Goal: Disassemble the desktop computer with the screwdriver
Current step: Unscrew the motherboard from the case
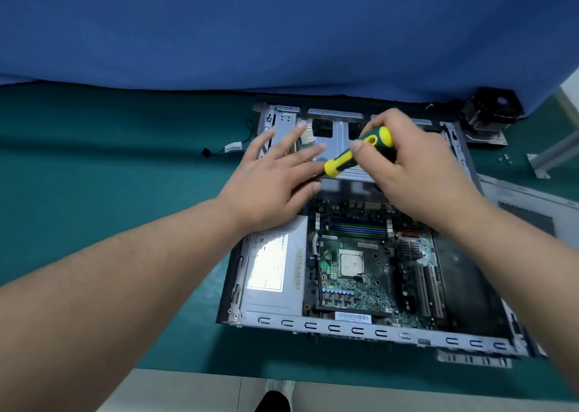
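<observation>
Operator body: two bare forearms and two bare hands, no sleeves in view.

The left hand (275,176) and the right hand (416,173) carry no gloves, rings, watch or wrist strap. Both forearms are uncovered from wrist to the frame edge; no sleeve cuff shows on either. Fingernails are short and unpainted. At the bottom edge of the view a shoe (277,396) shows, with a dark upper part and a white toe section; further detail is too small to tell.
</observation>
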Demonstrator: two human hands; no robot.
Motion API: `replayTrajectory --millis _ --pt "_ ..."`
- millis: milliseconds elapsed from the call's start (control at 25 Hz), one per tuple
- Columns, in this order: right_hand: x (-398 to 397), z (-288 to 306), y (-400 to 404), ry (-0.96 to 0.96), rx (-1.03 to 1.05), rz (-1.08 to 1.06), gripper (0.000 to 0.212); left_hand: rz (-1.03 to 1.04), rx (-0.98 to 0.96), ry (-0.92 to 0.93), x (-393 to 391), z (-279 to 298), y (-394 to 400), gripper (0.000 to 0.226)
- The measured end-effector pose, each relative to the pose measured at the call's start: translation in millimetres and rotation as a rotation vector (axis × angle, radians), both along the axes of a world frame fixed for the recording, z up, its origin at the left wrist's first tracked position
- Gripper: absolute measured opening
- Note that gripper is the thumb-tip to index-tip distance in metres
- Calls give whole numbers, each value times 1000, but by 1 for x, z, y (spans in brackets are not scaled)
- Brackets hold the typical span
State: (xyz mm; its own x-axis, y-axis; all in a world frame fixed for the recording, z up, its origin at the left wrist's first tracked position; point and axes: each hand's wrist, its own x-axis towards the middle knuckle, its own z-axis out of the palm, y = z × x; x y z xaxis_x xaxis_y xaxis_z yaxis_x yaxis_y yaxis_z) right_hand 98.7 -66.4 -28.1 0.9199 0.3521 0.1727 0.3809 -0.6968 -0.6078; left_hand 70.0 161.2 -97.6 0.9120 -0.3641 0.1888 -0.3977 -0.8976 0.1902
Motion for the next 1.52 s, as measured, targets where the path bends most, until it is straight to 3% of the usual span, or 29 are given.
replayTrajectory --millis 120,280,320,440,560,680,800,1000,1160,1520 --pt "-1 16 4 -15 130 -85 30 28 -237 37 -3 2 -4 34" --pt "-12 23 3 182 545 -151 33 153 -618 88 2 13 -19 23" --pt "-22 13 -1 205 554 -187 30 194 -640 59 4 15 -20 23" --pt "-49 -42 -4 248 139 -152 6 202 -498 -15 9 12 -19 24" --pt "-31 -93 2 395 -121 -139 11 191 -421 36 15 4 -19 23" --pt "11 -123 16 390 -310 -100 19 241 -483 33 21 -2 -15 20" --pt "41 -144 37 370 -390 35 30 242 -502 8 24 -5 -12 17" --pt "53 -160 53 312 -432 -16 2 238 -519 -9 25 -7 -12 16" --pt "44 -163 61 208 -500 -80 26 239 -515 -25 25 -6 -12 17" --pt "36 -160 69 78 -579 -76 29 245 -504 -25 25 -6 -13 18"
